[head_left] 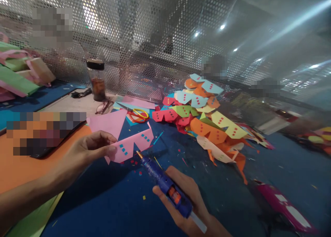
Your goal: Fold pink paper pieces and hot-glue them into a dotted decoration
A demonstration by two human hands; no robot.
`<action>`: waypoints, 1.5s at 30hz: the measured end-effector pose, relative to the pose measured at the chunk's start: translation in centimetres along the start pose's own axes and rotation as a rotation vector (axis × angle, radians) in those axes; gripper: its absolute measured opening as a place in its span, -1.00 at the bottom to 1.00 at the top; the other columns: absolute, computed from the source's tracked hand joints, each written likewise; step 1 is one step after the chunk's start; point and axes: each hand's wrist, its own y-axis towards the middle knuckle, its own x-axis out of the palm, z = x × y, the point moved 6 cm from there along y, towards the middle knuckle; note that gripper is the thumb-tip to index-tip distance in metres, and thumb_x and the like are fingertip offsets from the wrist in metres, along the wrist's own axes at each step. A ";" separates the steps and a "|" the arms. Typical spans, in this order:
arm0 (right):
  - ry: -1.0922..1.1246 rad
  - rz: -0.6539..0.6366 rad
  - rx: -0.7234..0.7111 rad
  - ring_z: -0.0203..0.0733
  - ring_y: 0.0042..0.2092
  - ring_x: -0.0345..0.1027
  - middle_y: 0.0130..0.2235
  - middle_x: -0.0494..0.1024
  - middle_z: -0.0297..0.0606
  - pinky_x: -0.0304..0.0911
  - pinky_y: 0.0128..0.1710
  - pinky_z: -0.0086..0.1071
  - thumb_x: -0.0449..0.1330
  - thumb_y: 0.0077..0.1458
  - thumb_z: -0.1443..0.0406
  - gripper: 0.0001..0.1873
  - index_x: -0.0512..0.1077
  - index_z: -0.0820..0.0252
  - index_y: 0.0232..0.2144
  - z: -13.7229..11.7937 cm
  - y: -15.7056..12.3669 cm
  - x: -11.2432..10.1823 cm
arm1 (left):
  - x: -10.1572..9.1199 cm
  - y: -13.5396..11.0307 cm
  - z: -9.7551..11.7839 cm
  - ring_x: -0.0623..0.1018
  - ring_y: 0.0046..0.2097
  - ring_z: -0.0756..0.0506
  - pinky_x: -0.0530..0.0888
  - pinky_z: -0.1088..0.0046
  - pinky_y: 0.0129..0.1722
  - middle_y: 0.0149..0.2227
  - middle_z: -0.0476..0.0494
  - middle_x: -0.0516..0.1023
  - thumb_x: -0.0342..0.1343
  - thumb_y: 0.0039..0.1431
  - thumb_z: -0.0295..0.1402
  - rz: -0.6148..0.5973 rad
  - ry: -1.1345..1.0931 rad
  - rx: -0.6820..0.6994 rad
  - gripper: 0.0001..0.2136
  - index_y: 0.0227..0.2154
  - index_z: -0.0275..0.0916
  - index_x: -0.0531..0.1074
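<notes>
My left hand [97,149] pinches the left end of a pink paper cutout [130,145], which has notched edges and small blue squares stuck on it. In my right hand [186,192] is a blue hot glue gun [162,180], a clear glue stick poking out of its back end. Its metal nozzle points up and left, close to the cutout's lower notch; whether they touch I cannot tell. Behind the cutout lies a larger pink paper sheet [107,123]. Scissors with red and yellow handles [139,115] rest just beyond.
Similar cutouts in several colours form a pile [207,126] at the back right. A lidded jar [97,80], glasses [103,107] and a blurred-out dark device [51,137] are on the left. A magenta item [284,206] lies at right. Perforated metal panels [134,50] rise behind the blue table [108,202].
</notes>
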 end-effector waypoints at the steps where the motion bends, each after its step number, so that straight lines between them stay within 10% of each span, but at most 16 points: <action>1: -0.004 0.036 0.011 -0.22 -0.47 0.41 -0.44 0.51 -0.33 0.36 -0.46 -0.39 0.19 0.19 0.27 -0.99 0.41 0.05 -0.30 0.2 0.0 -0.3 | -0.1 0.0 0.1 0.55 -0.41 0.01 0.46 0.55 -0.37 -0.44 0.04 0.59 0.44 -0.04 -0.21 0.016 -0.002 -0.002 -0.75 -0.33 -0.17 0.56; 15: -0.114 0.259 0.280 -0.27 -0.52 0.40 -0.49 0.52 -0.34 0.33 -0.44 -0.43 0.18 0.27 0.08 -0.73 0.46 0.16 -0.30 3.9 0.5 -3.6 | -1.0 0.0 1.8 0.54 -0.34 0.02 0.44 0.53 -0.24 -0.40 0.05 0.60 0.47 -0.08 -0.30 0.131 -0.057 0.097 -0.73 -0.32 -0.24 0.57; 27: -0.549 -0.015 0.603 0.07 -0.20 0.57 -0.28 0.65 -0.15 0.28 -0.30 -0.30 0.20 0.23 0.01 -0.63 0.41 0.15 -0.10 6.4 -1.9 -3.9 | 0.0 -2.1 1.4 0.53 -0.30 -0.01 0.44 0.51 -0.22 -0.36 0.05 0.59 0.43 0.00 -0.33 0.109 -0.008 0.192 -0.77 -0.31 -0.26 0.55; 45: -0.498 -0.095 0.494 0.01 0.06 0.47 0.02 0.57 -0.07 0.28 -0.04 -0.26 0.21 0.26 0.18 -0.62 0.34 0.22 0.05 7.4 -1.9 -1.8 | 3.1 -0.7 1.8 0.55 -0.32 -0.03 0.46 0.45 -0.26 -0.36 -0.03 0.60 0.43 -0.05 -0.25 0.076 0.037 0.325 -0.74 -0.33 -0.24 0.56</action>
